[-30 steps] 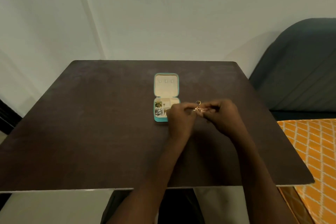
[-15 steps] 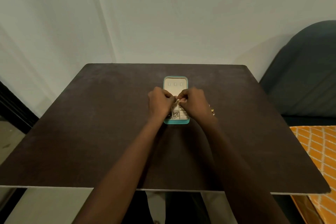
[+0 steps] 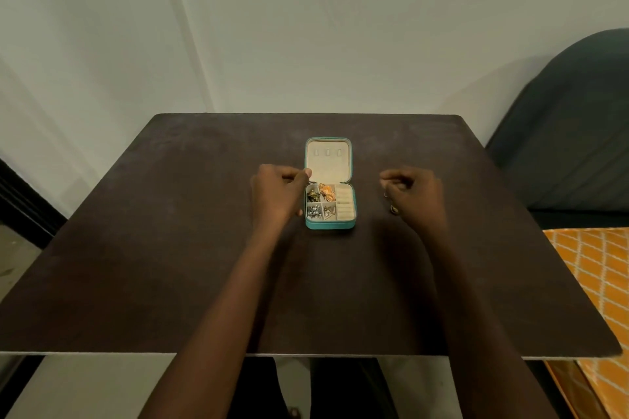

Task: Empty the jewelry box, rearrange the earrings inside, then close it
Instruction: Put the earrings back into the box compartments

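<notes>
Jewelry box (image 3: 329, 201), teal outside and cream inside, lies open at the centre of the frame on a dark brown bench (image 3: 170, 231). Its lid (image 3: 328, 160) is folded back toward the top of the frame and shows three small tabs on its lining. The lower tray is split into small compartments: gold-orange earrings (image 3: 326, 192) sit in the upper middle one, dark pieces (image 3: 313, 196) in the upper left one, silver pieces (image 3: 313, 212) in the lower left one, and padded cream rolls fill the right column.

Left hand (image 3: 277, 194) is just left of the box, fingers curled, thumb tip at the left edge of the lid; whether it holds anything cannot be told. Right hand (image 3: 413, 196) is to the right of the box and apart from it, fingers curled inward above the bench; a grip on any item cannot be confirmed. Small jewelry pieces (image 3: 393, 206) lie on the bench just left of the right hand, too small to identify.

A dark cushioned seat (image 3: 571, 133) fills the right edge of the frame, with an orange patterned cloth (image 3: 595, 269) below it. A pale wall (image 3: 306, 27) occupies the upper half.
</notes>
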